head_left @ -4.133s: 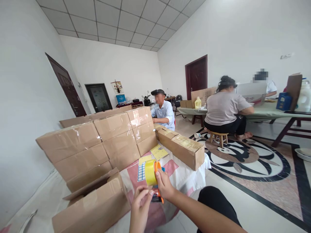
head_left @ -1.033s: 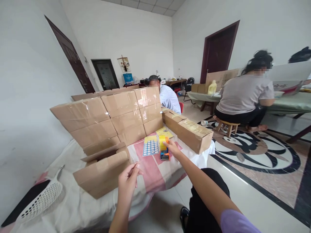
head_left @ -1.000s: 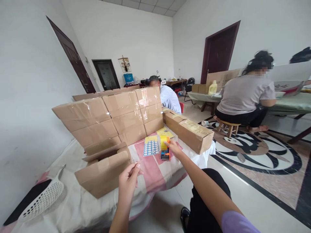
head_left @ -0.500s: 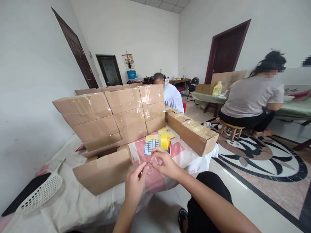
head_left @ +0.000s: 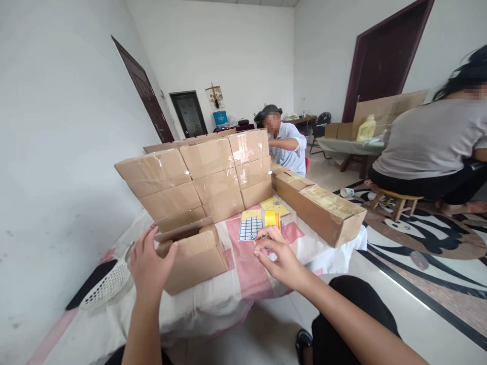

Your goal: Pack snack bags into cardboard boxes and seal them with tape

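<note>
My left hand (head_left: 148, 261) is open at the left end of an open cardboard box (head_left: 198, 258), thumb and fingers spread. Its thumb overlaps the box's near rim; I cannot tell whether it touches. The inside of that box is mostly hidden. Over the pink and white cloth, my right hand (head_left: 279, 256) is closed with thumb and forefinger near each other; anything between them is too small to make out. Just beyond it lie a sheet of blue-bordered labels (head_left: 251, 228) and a yellow roll (head_left: 270, 218).
Stacked cardboard boxes (head_left: 216, 177) form a wall at the back of the table, and a long box (head_left: 319, 203) lines the right side. A white perforated basket (head_left: 108, 284) lies at left. One person (head_left: 289, 147) sits beyond the boxes, another (head_left: 429, 142) on a stool at right.
My left hand has left my right hand, moved left to the open box and spread its fingers. The view has turned left. The person beyond the boxes has raised their head.
</note>
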The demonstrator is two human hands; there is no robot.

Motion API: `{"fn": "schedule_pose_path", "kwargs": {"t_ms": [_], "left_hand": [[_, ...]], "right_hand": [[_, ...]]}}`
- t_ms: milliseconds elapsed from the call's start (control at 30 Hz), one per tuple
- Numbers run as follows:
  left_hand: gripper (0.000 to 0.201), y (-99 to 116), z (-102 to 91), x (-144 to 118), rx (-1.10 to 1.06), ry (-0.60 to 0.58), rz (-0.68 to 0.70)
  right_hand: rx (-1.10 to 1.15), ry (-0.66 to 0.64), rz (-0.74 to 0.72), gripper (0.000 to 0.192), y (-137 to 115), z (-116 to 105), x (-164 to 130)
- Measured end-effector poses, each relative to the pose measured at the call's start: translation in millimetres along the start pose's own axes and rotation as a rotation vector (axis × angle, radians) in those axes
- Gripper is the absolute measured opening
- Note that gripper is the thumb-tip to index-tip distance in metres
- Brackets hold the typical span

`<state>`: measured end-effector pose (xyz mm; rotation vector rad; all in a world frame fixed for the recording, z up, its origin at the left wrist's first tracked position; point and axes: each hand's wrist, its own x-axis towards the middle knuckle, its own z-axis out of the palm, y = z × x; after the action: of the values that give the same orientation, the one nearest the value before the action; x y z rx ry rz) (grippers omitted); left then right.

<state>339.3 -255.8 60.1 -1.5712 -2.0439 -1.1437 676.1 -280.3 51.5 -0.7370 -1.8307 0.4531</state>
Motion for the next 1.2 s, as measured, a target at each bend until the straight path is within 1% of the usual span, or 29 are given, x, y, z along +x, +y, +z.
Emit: {"fn": "schedule_pose_path", "kwargs": {"t_ms": [67, 133, 167, 233, 333, 367, 433, 500, 533, 567, 600, 667, 733, 767, 833, 933, 1033, 1133, 1200], "left_hand": [[0.069, -17.2, 3.5, 20.4, 0.081, -0.182, 0.053], [0.065, -29.4, 11.5, 27.7, 0.095, -0.337, 0.104], [0.06, -33.8, 15.6, 27.0, 0.093, -0.382, 0.119], [0.047, -39.9, 21.7, 20.1, 0.084, -0.425, 0.131], [0.042, -45.8, 23.6, 7.0, 0.084, -0.472, 0.167], [0.043, -47.2, 22.7, 4.0, 0.085, -0.488, 0.183], [0.052, -49.4, 20.2, 0.8, 0.092, -0.521, 0.211], [0.064, -50.6, 17.8, 0.2, 0.107, -0.54, 0.233], [0.069, -50.8, 16.7, 0.3, 0.113, -0.542, 0.242], [0.073, -50.7, 15.7, 0.5, 0.115, -0.541, 0.246], [0.077, -50.3, 14.7, 0.7, 0.112, -0.541, 0.24], [0.089, -49.1, 12.6, 0.8, 0.087, -0.545, 0.211], [0.099, -47.6, 10.3, 0.6, 0.048, -0.554, 0.18], [0.102, -47.0, 9.0, 0.3, 0.033, -0.559, 0.169], [0.101, -46.3, 6.5, -0.5, 0.015, -0.566, 0.173], [0.092, -47.1, 3.9, -2.7, 0.032, -0.551, 0.23], [0.072, -49.5, 3.9, -4.4, 0.099, -0.536, 0.314], [0.057, -51.7, 6.2, -4.0, 0.149, -0.531, 0.361], [0.056, -53.4, 8.0, -3.9, 0.153, -0.519, 0.371]], "right_hand": [[-0.026, -0.041, -0.022, 0.012, 1.4, 6.5, 1.6], [-0.059, -0.098, -0.055, 0.01, -0.2, 13.3, 5.5], [-0.07, -0.132, -0.067, 0.01, -1.9, 16.7, 8.6], [-0.063, -0.198, -0.074, 0.011, -6.8, 23.5, 17.6], [0.04, -0.236, -0.04, 0.011, -16.4, 37.9, 39.7], [0.12, -0.234, -0.007, 0.011, -19.6, 45.0, 49.7], [0.37, -0.23, 0.11, 0.015, -23.6, 64.7, 73.6], [0.655, -0.269, 0.244, 0.02, -21.9, 91.8, 100.5], [0.749, -0.307, 0.285, 0.021, -18.3, 107.6, 114.0], [0.776, -0.355, 0.297, 0.02, -12.9, 124.2, 126.7], [0.714, -0.398, 0.279, 0.018, -5.8, 140.7, 138.2], [0.388, -0.469, 0.211, 0.008, 10.8, 170.5, 155.4], [0.099, -0.466, 0.181, 0.01, 27.0, 191.9, 163.5], [0.019, -0.452, 0.18, 0.012, 33.5, 198.7, 164.2], [-0.04, -0.433, 0.184, 0.012, 42.0, 205.4, 161.1], [-0.125, -0.435, 0.174, 0.008, 44.3, 205.5, 153.7], [-0.203, -0.47, 0.185, 0.006, 40.7, 206.1, 152.2], [-0.272, -0.489, 0.23, 0.005, 36.9, 209.9, 158.4], [-0.331, -0.43, 0.295, 0.011, 35.3, 208.8, 163.4]]}}
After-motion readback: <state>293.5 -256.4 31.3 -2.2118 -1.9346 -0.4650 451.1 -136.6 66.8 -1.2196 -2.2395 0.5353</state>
